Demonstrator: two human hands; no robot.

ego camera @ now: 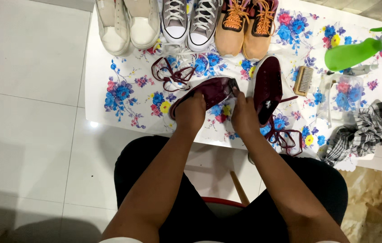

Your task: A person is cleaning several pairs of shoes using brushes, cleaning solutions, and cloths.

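A low table (110, 67) covered by a white cloth printed with blue, pink and yellow flowers is seen on a floor of large pale tiles. Along its far edge three pairs are lined up: white shoes (128, 24), grey sneakers (190, 22) and tan boots (245, 27) with orange laces. Near the right edge a green spray bottle (357, 50), a small brush (303, 80) and a checked cloth (365, 130) are laid. At the near edge a maroon shoe (209, 91), unlaced and tilted on its side, is gripped by the left hand (190, 113) and pinched at its end by the right hand (244, 116). Its mate (267, 87) lies just beside, with loose maroon laces (173, 74) nearby.
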